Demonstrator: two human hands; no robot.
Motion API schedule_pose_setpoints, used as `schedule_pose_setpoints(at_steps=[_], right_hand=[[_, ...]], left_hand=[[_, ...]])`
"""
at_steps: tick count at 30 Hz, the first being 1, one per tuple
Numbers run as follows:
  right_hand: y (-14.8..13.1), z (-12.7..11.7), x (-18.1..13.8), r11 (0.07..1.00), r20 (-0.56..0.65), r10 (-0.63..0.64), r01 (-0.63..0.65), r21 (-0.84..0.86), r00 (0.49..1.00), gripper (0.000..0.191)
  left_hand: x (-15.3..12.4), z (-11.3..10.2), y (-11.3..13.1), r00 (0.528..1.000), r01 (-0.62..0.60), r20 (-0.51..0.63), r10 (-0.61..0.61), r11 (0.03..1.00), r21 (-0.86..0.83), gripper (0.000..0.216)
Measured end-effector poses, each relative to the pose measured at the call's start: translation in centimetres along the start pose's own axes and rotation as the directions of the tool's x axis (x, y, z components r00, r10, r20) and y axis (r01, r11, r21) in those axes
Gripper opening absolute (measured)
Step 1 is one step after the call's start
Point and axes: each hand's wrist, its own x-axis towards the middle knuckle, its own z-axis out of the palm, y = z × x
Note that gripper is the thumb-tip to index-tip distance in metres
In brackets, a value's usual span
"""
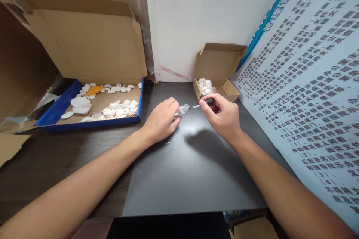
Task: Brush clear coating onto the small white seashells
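Observation:
Between the fingers of my left hand (162, 119) is a small clear glass bottle (184, 109), tilted with its open mouth facing right. My right hand (224, 115) pinches a black brush cap (209, 101) whose thin stem points left to the bottle's mouth. The stem's tip is at or just inside the rim; I cannot tell which. Both hands are above the dark grey board, and my left fingers hide most of the bottle. Small white crumbs (168, 143) lie on the board below my left hand.
A blue-edged cardboard box (92, 122) at left holds white shells (120, 110) and an orange shell (94, 90). A smaller open box (231, 90) with shells stands behind my right hand. A white panel (179, 26) rises behind; a printed sheet (308, 82) leans at right.

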Motion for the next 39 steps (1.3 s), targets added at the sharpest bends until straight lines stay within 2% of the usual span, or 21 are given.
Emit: schedule_pose_setpoints(at_steps=[9, 23, 39], right_hand=[[0.49, 0.33, 0.08, 0.995, -0.033, 0.081, -0.079, 0.061, 0.996, 0.022], [-0.01, 0.19, -0.28, 1.000, -0.045, -0.015, 0.016, 0.009, 0.999, 0.023], [-0.18, 0.17, -0.45, 1.000, -0.041, -0.006, 0.008, 0.027, 0.999, 0.023]], left_hand=[[-0.05, 0.17, -0.20, 1.000, -0.007, 0.002, 0.007, 0.996, -0.086, 0.013], [-0.11, 0.05, 0.39, 0.997, -0.082, -0.001, 0.083, 0.993, -0.084, 0.014], [-0.12, 0.07, 0.48, 0.995, -0.097, 0.008, 0.098, 0.993, -0.073, 0.014]])
